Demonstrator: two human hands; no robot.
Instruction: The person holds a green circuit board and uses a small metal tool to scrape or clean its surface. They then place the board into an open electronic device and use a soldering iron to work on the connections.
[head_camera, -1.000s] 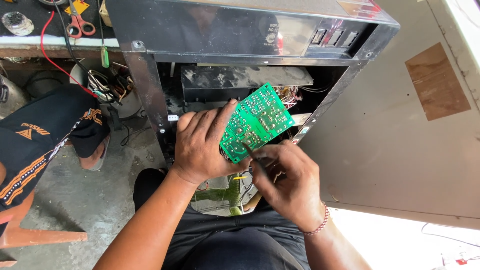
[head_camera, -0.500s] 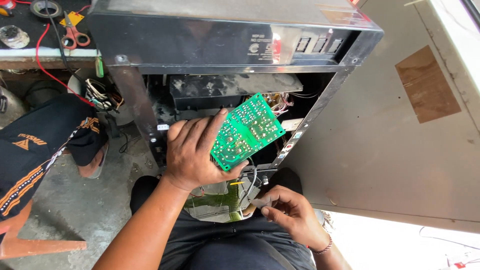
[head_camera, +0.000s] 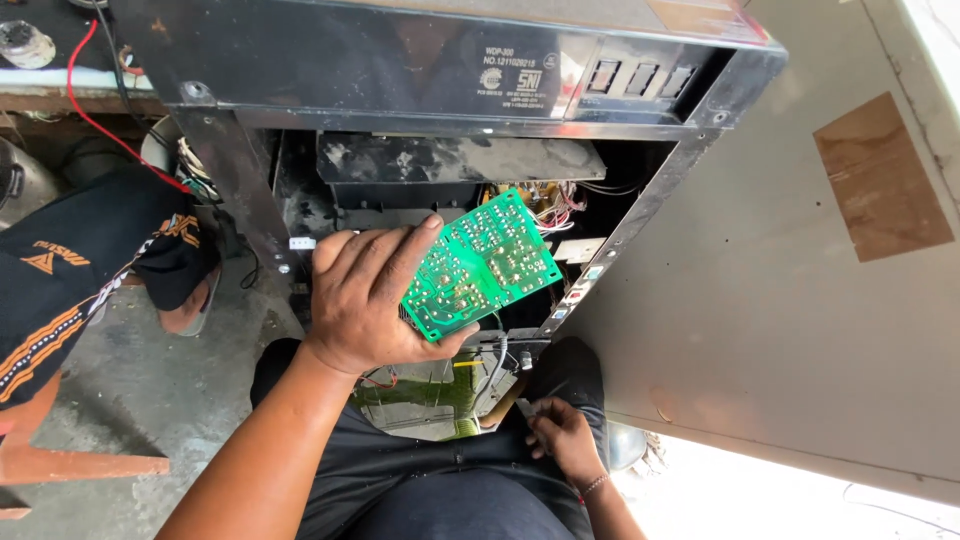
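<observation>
Before the opened black appliance (head_camera: 440, 70), a green circuit board (head_camera: 482, 265) sits solder-side up, gripped by the left hand (head_camera: 375, 300). Lower down, the right hand (head_camera: 562, 437) pinches a slim tool. Attached wires (head_camera: 555, 205) could tear if tugged.

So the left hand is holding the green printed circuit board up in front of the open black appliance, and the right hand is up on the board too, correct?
Not quite. The head view shows the left hand holding the green printed circuit board before the open black appliance, but the right hand is down by the lap, apart from the board, pinching a small tool.
</observation>
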